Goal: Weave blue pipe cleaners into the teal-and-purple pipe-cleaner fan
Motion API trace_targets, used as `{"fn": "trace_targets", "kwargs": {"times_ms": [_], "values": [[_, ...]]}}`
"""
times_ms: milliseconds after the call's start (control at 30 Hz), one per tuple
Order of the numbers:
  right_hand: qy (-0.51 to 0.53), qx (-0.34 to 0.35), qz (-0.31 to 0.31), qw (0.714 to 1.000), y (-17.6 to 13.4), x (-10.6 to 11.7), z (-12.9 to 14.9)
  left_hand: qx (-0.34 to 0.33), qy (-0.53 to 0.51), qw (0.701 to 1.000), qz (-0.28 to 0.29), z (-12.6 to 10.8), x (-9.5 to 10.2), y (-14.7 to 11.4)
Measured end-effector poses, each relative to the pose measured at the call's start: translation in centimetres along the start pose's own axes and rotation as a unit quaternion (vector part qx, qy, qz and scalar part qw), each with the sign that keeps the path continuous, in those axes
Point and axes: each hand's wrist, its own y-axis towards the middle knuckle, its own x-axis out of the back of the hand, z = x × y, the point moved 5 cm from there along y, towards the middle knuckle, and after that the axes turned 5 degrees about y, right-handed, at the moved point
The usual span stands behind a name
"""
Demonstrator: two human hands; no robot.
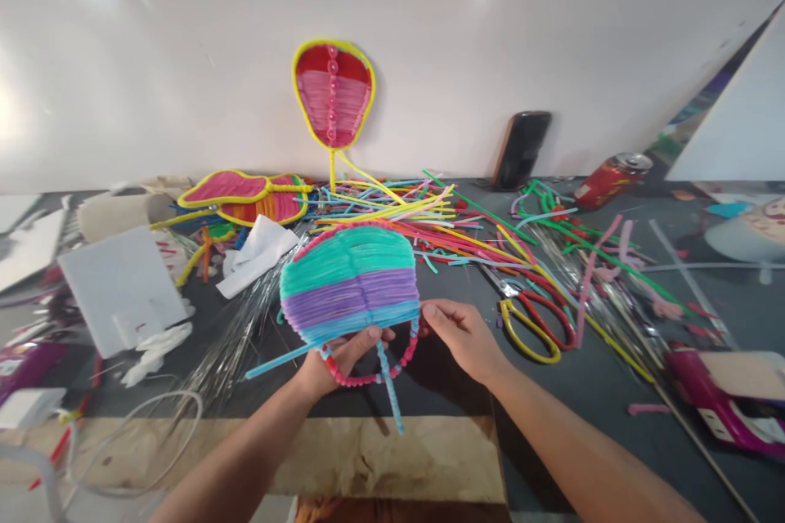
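Observation:
A rounded pipe-cleaner panel (352, 282), banded in teal, purple and blue with a pink edge, is held up above the table. My left hand (343, 355) grips its lower side, thumb on the front and fingers behind. At the right edge, my right hand (457, 327) pinches around the frame beside the blue band; what exactly lies between its fingertips is hidden. Below the bands the frame continues as an open loop wrapped in pink and red (361, 380). A twisted blue stem (389, 392) hangs down, and a loose blue pipe-cleaner end (275, 364) sticks out left.
Red-and-yellow-handled scissors (531, 323) lie right of my right hand. Loose pipe cleaners (398, 208) spread behind the panel. A finished pink-and-yellow piece (334, 94) leans on the wall. A phone (521, 151), a red can (613, 180) and a white card (123, 290) stand around.

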Motion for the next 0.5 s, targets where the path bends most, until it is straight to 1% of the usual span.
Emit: {"fn": "trace_targets", "kwargs": {"times_ms": [67,133,267,367,500], "values": [[0.051,-0.03,0.027,0.998,0.0,-0.3,-0.4,-0.015,0.015,1.0,-0.001,-0.3,-0.1,0.0],[0.105,-0.074,0.044,0.991,0.1,-0.5,-1.2,-0.034,0.049,0.998,0.0,-0.6,-0.1,0.1],[0.177,-0.157,0.051,0.97,0.1,-0.7,-2.4,-0.052,0.106,0.993,0.0,-0.8,0.0,0.4],[0.2,-0.186,0.062,0.96,0.0,-0.9,-2.6,-0.062,0.098,0.993,0.018,-0.9,-0.2,0.6],[0.216,-0.196,0.081,0.953,-0.1,-1.1,-2.6,-0.07,0.076,0.993,0.063,-1.3,-0.8,0.6]]}}
